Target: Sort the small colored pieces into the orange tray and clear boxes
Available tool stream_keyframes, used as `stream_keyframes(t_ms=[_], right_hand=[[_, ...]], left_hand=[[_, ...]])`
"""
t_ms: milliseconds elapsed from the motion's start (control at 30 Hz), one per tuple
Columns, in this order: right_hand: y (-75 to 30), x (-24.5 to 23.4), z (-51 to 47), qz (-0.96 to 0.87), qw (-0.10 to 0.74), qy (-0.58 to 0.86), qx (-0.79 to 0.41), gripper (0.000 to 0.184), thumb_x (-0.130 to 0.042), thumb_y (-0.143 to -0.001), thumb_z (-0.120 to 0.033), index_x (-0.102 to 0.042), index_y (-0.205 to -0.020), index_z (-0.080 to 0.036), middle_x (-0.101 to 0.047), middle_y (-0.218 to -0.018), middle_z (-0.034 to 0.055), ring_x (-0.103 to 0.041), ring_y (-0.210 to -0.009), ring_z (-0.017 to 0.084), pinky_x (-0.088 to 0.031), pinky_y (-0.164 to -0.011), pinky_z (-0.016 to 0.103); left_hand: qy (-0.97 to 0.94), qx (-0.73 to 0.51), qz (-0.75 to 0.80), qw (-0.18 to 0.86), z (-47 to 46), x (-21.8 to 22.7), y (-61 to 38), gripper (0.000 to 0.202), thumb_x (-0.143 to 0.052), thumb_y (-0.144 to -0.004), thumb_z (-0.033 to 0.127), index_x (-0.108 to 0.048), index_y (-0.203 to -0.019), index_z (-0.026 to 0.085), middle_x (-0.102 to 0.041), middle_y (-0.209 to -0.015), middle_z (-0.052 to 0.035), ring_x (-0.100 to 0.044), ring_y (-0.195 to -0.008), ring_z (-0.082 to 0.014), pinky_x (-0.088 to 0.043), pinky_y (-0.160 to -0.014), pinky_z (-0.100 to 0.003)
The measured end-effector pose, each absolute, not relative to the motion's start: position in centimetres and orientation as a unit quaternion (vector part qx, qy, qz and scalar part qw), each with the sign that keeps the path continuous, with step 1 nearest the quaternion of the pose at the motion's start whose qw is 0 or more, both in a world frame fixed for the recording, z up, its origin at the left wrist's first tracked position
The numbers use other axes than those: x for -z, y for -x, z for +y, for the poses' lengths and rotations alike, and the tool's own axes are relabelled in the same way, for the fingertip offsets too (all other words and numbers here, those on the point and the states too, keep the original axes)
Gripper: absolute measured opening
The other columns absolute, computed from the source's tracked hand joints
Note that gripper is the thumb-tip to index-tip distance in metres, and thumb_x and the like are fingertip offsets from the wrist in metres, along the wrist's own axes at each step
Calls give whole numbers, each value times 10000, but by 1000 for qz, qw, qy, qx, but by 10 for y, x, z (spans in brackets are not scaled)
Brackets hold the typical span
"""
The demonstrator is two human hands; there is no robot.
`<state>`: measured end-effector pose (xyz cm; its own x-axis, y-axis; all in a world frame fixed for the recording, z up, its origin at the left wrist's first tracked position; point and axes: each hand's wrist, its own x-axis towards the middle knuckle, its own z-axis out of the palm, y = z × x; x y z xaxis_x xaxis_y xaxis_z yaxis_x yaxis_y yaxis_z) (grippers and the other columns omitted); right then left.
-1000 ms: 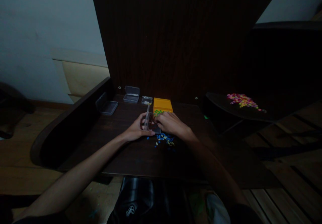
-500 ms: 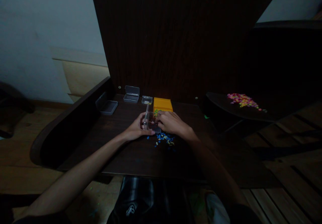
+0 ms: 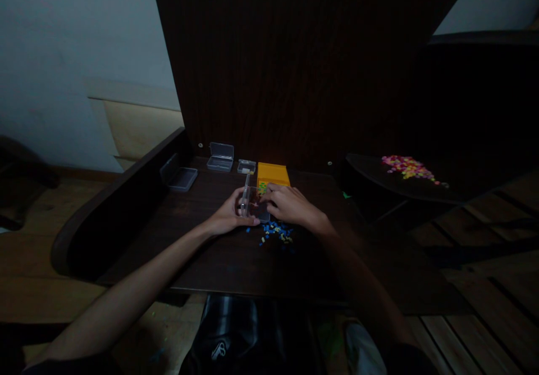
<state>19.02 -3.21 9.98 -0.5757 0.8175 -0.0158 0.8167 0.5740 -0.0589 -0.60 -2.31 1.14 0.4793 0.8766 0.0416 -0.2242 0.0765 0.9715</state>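
My left hand [image 3: 231, 212] is closed around the left side of a clear plastic box [image 3: 264, 213], whose lid stands upright by the palm. Over the right part of that box is my right hand [image 3: 287, 202], its fingers curled inward and pinched; what they hold, if anything, is too small to make out. Behind it stands an open yellow box [image 3: 273, 172] with green and yellow bits inside, partly covered by the hand. A loose pile of small blue and pale yellow pieces [image 3: 277, 231] lies just in front of the clear box.
Toward the back left are an open clear case [image 3: 220, 163], a smaller clear case [image 3: 246, 167] and another open case [image 3: 183, 179] near the raised side board [image 3: 122, 195]. Pink and yellow pieces [image 3: 408, 168] are heaped on a dark curved ledge at right.
My right hand has shifted very slightly to the right, showing a little more of the clear box and the green bits. My left hand keeps its hold on the box.
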Motion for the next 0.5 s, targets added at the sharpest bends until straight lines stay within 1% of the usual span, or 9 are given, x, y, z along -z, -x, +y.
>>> stream_keyframes(t_ms=[100,200,267,333,433,500], right_hand=[[-199,-98,-32,-889,33,455,-33,286,-486,-921,-211,-712,-1097,-210,-627,-1092,78,-585,-905,179,-417,-749,268],[-208,-93,-34,-897,96,430,-47,248,-529,-892,-180,-722,-1047,-194,-630,-1013,66,-574,-852,157,-410,-732,254],[-213,-90,-38,-907,147,385,-84,214,-569,-869,-176,-727,-1014,-176,-631,-952,59,-572,-818,147,-416,-725,249],[-217,-85,-44,-917,171,330,-143,172,-605,-853,-186,-733,-965,-164,-631,-868,44,-569,-762,133,-421,-693,237],[-220,-76,-53,-925,131,280,-220,121,-649,-826,-197,-740,-899,-166,-627,-752,8,-556,-668,111,-412,-635,219],[-221,-67,-57,-926,91,279,-238,124,-676,-807,-200,-746,-905,-171,-631,-728,-3,-561,-649,106,-403,-626,215]], left_hand=[[-536,-410,304,673,-22,-10,5,912,-869,-555,97,-383,-1318,219,-632,-1072,-58,-651,-1053,-232,-565,-867,-396],[-531,-405,320,672,-22,-10,5,941,-870,-543,99,-368,-1329,221,-628,-1104,-63,-651,-1053,-229,-562,-880,-405],[-534,-404,330,666,-22,-11,5,953,-871,-533,99,-368,-1333,223,-624,-1132,-67,-654,-1043,-228,-563,-880,-413],[-537,-405,338,658,-22,-12,6,963,-872,-523,91,-372,-1335,222,-623,-1144,-70,-654,-1045,-232,-568,-875,-415],[-535,-406,348,654,-22,-11,6,962,-863,-537,79,-365,-1347,229,-629,-1112,-58,-663,-1020,-223,-577,-857,-406],[-534,-408,343,656,-21,-9,7,947,-860,-554,79,-366,-1347,237,-634,-1085,-52,-670,-999,-217,-581,-833,-393]])
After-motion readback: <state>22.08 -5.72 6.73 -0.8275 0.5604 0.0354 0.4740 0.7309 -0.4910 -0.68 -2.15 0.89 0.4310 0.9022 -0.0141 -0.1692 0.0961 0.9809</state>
